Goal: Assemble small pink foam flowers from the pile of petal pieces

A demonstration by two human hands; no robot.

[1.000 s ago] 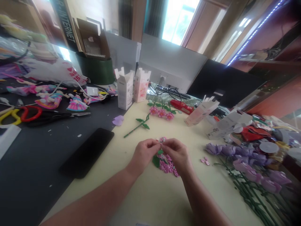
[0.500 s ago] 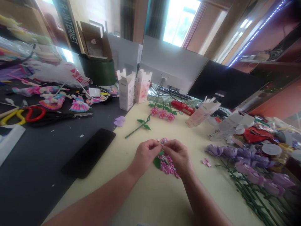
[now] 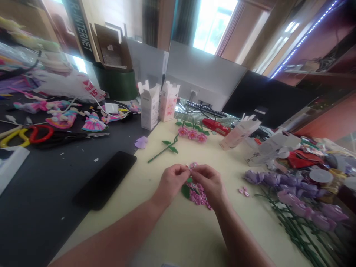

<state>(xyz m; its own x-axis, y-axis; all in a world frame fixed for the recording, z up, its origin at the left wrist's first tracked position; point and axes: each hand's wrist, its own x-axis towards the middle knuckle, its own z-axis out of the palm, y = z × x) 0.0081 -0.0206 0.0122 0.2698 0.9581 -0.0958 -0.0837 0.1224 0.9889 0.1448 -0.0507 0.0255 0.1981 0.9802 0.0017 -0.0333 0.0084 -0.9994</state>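
Note:
My left hand (image 3: 172, 181) and my right hand (image 3: 209, 182) meet fingertip to fingertip over the pale table. Both are closed in a pinch, and whatever small piece sits between the fingers is mostly hidden. Just beneath and beyond them lies a cluster of small pink flower pieces (image 3: 197, 198) with a green leaf (image 3: 185, 191). Farther off rests a green stem (image 3: 163, 152) with leaves, near a row of pink flowers (image 3: 192, 135). Several loose pink pieces (image 3: 244, 191) lie to the right of my right hand.
Purple artificial flowers (image 3: 294, 185) on green stems fill the right side. A black phone (image 3: 107, 180) lies at left, with scissors (image 3: 27, 135) beyond. White boxes (image 3: 150, 105) stand at the back; a pink-white box (image 3: 240, 131) leans before the monitors (image 3: 204, 70).
My hands stay in nearly the same place, still pinched together. The fingertips of my right hand have shifted very slightly left.

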